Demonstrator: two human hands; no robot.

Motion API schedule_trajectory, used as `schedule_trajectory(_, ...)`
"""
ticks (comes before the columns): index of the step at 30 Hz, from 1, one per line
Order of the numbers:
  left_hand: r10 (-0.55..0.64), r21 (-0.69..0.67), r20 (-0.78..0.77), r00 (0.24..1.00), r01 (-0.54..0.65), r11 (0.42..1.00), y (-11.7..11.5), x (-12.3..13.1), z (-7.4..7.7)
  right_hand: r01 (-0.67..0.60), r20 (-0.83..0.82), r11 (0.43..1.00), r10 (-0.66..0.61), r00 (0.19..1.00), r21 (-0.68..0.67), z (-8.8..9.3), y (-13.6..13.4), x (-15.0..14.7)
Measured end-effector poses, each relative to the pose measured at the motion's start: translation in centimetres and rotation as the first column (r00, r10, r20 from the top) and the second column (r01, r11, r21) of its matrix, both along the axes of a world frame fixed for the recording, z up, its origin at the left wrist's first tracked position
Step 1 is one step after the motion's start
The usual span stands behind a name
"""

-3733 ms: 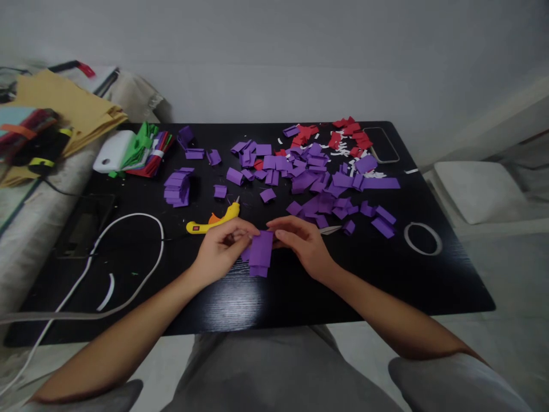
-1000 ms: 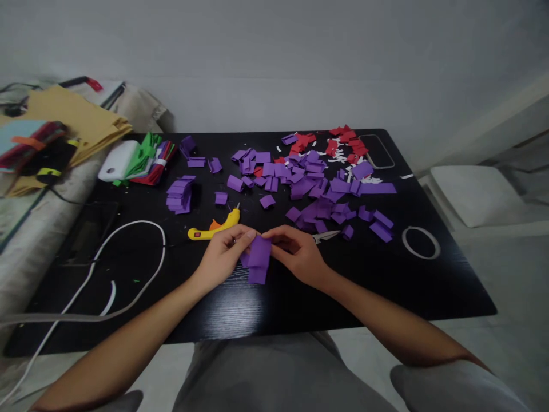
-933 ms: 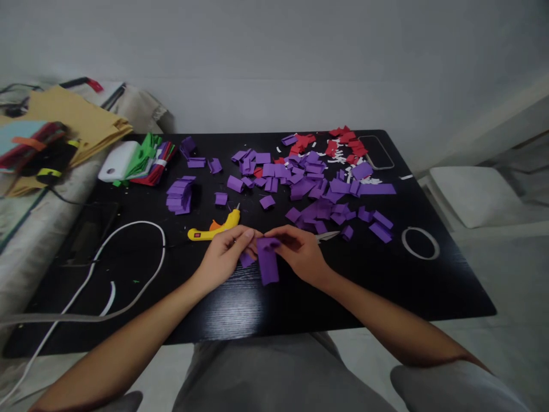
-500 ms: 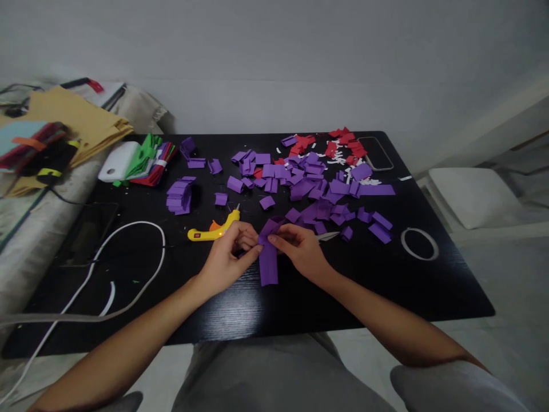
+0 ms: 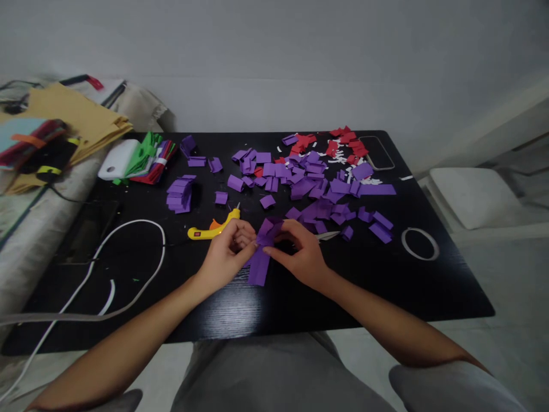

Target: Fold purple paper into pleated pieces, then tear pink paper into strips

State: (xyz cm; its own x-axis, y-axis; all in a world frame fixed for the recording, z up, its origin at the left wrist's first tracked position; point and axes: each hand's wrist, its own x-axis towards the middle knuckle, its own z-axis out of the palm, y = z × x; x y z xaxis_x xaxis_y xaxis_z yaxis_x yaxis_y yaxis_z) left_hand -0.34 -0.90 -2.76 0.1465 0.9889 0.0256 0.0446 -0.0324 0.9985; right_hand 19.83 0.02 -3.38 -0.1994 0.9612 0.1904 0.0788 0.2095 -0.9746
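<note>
Between my hands, above the front part of the black table [image 5: 326, 297], is a purple paper strip [image 5: 259, 269] with smaller folded purple pieces at its upper end. My left hand [image 5: 227, 246] pinches its left edge between thumb and fingers. On the other side my right hand [image 5: 302, 252] grips it, thumb in front and fingers partly hidden behind. A yellow glue gun [image 5: 210, 232] lies just beyond my left hand, nozzle pointing away. Partly hidden behind my right hand, scissors [image 5: 328, 235] rest on the table.
Purple paper pieces [image 5: 274, 170] and red scraps [image 5: 349, 143] are scattered across the table's back. A ring [image 5: 420, 244] lies at right. White cable [image 5: 160, 240] loops at left, near bundled coloured paper [image 5: 148, 160]. Brown envelopes [image 5: 77, 120] lie beyond the left edge.
The purple strip has tilted, its lower end swinging left. My right thumb has slid slightly lower and left on it. The glue gun and scattered pieces have stayed put.
</note>
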Motion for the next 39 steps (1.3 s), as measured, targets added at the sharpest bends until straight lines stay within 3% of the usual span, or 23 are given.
schedule_trajectory(5, -0.019, -0.048, 0.065, 0.998, 0.022, 0.999, 0.0, 0.2, 0.6, 0.022, 0.112, 0.996, -0.031, 0.993, 0.082, 0.6, -0.3, 0.1)
schedule_trajectory(11, -0.079, -0.135, 0.19, 0.979, 0.106, 0.985, 0.4, -0.1, 1.7, 0.046, -0.032, 0.984, -0.052, 0.998, -0.172, 0.7, 0.3, 0.1)
schedule_trajectory(15, -0.056, -0.155, 0.21, 0.976, 0.09, 0.984, 0.5, -0.3, 1.8, 0.063, -0.088, 0.976, -0.082, 0.993, -0.207, 1.0, 0.9, 0.4)
schedule_trajectory(21, -0.116, -0.04, 0.081, 0.99, 0.119, 0.992, 0.0, 0.0, 1.5, 0.019, -0.118, 0.979, -0.044, 0.992, -0.202, 0.8, 0.9, 0.3)
schedule_trajectory(26, -0.125, -0.029, 0.067, 0.99, 0.127, 0.991, -0.2, 0.3, 1.0, -0.001, -0.19, 0.981, -0.036, 0.981, -0.193, 0.4, 0.6, 0.0)
schedule_trajectory(34, -0.117, 0.102, -0.073, 0.99, 0.124, 0.987, -0.2, -0.2, 0.8, 0.016, -0.158, 0.986, -0.043, 0.987, -0.167, 0.2, 0.2, -0.1)
schedule_trajectory(36, -0.121, 0.225, -0.209, 0.97, 0.168, 0.96, -0.1, -0.6, 1.1, 0.017, -0.155, 0.988, -0.041, 0.987, -0.152, 0.2, 0.2, 0.0)
schedule_trajectory(39, -0.153, 0.42, -0.426, 0.892, 0.345, 0.84, -0.1, -1.3, 1.9, 0.015, -0.11, 0.994, -0.027, 0.994, -0.109, 0.3, 0.2, 0.0)
